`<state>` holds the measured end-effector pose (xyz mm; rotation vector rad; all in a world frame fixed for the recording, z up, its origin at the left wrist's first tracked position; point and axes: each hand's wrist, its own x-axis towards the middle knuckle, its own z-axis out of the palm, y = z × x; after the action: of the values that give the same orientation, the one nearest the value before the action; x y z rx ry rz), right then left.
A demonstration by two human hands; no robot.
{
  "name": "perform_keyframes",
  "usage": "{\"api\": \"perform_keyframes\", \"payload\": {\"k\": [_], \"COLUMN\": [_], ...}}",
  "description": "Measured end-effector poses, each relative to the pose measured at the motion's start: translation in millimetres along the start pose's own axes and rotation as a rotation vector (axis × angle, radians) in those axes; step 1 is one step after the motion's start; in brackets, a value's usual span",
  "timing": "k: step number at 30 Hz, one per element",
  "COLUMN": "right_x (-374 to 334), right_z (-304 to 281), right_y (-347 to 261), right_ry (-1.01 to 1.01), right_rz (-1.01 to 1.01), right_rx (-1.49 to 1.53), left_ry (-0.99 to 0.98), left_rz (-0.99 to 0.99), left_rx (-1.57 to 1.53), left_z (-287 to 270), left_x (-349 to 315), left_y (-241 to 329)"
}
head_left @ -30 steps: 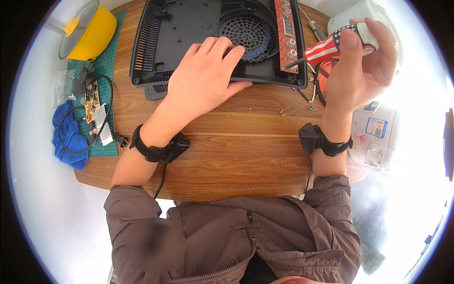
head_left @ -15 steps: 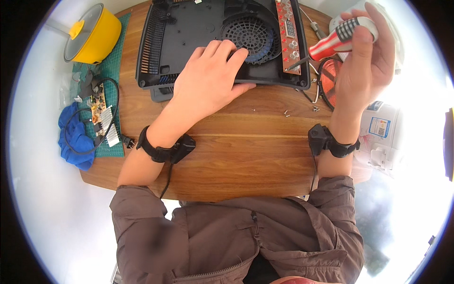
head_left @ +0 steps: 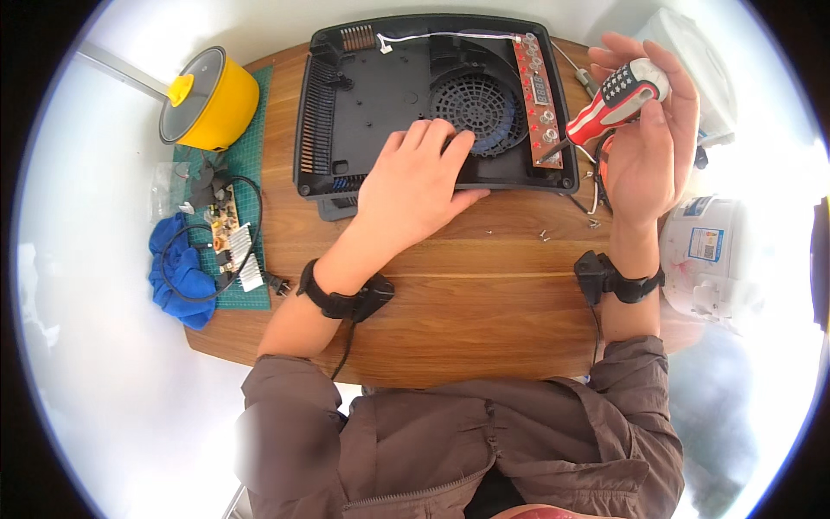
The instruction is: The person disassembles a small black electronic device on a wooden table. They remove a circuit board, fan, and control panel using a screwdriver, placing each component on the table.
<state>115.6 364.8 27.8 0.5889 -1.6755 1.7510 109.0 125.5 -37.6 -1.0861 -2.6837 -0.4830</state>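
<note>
A black plastic housing with a round fan grille stands on the wooden table. My left hand holds its near wall, fingers over the rim and inside, thumb outside. Along the housing's right side lies a narrow brown circuit board with red parts, clear buttons and a small display. My right hand holds a screwdriver with a red, white and black handle between thumb and palm, fingers stretched out. The screwdriver slants down left, its tip at the near end of the board.
Several small screws lie on the table. A green mat at left bears a yellow pot, a blue cloth and a board with a heat sink. A coil and a white appliance are at right.
The whole view has shifted, bringing the housing's far edge and a white connector cable into sight. The screwdriver handle has rolled in my right hand, whose fingers are more extended. My left hand keeps its place.
</note>
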Motion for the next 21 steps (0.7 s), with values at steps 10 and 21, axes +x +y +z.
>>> {"api": "perform_keyframes", "payload": {"k": [10,21], "right_x": [-2.4,-3.1], "right_z": [-0.3,9.3], "right_y": [3.0,-3.6], "right_ry": [-0.019,0.064], "right_rz": [0.019,-0.008], "right_rx": [-0.001,0.134], "left_ry": [0.030,0.018], "left_rz": [0.017,0.015], "left_rx": [-0.002,0.004], "left_z": [1.0,-0.5], "left_x": [-1.1,-0.9], "left_y": [0.0,0.5]}}
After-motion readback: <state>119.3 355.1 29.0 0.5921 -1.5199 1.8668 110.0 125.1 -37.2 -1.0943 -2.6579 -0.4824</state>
